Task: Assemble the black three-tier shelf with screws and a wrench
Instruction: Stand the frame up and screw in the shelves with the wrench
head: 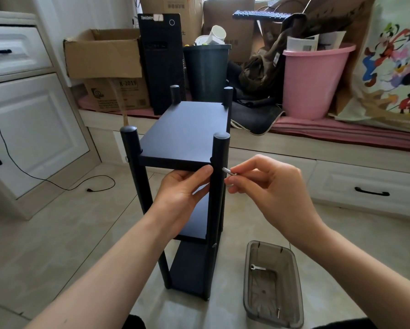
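Forearms: two bare arms reach in from the bottom edge, one either side of the shelf's near right post.
Tray point(291, 290): smoky translucent plastic, rectangular with rounded corners, on the floor tiles at the person's right, just beside the shelf's foot; a small flat metal wrench point(258, 267) lies at its far end and one loose screw point(279, 312) near its front rim.
Left hand point(185, 191): curled around the near right post point(219, 176), thumb up against the underside edge of the top board, fingers wrapped behind the post.
Right hand point(268, 186): fingertips pinching a short silver screw point(228, 172), whose tip points at the post's right side at top-board level; whether it touches the hole I cannot tell.
Shelf point(189, 129): matte black, three flat rectangular boards between four round posts with domed caps, standing upright on the floor straight ahead.
Floor point(68, 222): glossy pale tiles, open to the left of the shelf up to a thin black cable point(56, 184).
Left edge: white panelled cabinet point(21, 129) with dark handles.
Far edge: low cushioned ledge crowded with cardboard boxes point(104, 55), a black computer tower point(162, 62), a dark bin point(207, 70) and a pink plastic bucket point(313, 84), close behind the shelf's back posts.
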Tool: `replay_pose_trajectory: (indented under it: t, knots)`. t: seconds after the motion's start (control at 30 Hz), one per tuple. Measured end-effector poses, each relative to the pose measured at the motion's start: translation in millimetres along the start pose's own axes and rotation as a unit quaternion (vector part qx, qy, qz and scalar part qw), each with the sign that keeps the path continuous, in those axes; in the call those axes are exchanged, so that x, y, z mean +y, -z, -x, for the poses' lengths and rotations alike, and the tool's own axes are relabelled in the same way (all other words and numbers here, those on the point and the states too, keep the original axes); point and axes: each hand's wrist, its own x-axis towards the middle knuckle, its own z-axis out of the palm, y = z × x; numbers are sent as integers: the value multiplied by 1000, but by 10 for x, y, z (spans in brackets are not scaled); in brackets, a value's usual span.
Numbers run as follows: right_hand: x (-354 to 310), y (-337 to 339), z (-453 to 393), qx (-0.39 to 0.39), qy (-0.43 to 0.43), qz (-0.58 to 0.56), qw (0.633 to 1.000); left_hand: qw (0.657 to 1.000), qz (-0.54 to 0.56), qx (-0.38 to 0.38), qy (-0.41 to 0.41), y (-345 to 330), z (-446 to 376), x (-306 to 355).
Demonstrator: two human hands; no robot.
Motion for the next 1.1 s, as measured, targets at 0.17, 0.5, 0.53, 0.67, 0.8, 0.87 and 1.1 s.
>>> replay_pose_trajectory:
  t: [0.17, 0.5, 0.53, 0.67, 0.8, 0.87, 1.1]
  knots:
    - [-19, -33, 3, 2, 17, 53, 998, 1000, 3, -12, -4, 7, 0, -1]
    - [-56, -68, -58, -9, -25, 22, 999, 1000, -3, -29, -11, 28, -6, -8]
    - [-59, -66, -71, -11, -32, 15, 999, 1000, -2, -28, -10, 29, -7, -9]
    - [-74, -64, -110, -17, -74, -53, 996, 1000, 3, -23, -9, 26, -11, -12]
    - [-67, -116, -71, 4, -44, 15, 999, 1000, 4, -22, -8, 29, -12, -11]
    - [-73, -128, -63, 12, -37, 38, 999, 1000, 5, -21, -8, 31, -12, -11]
    - [-97, -95, -93, -2, -63, -22, 998, 1000, 7, -16, -5, 30, -13, -9]
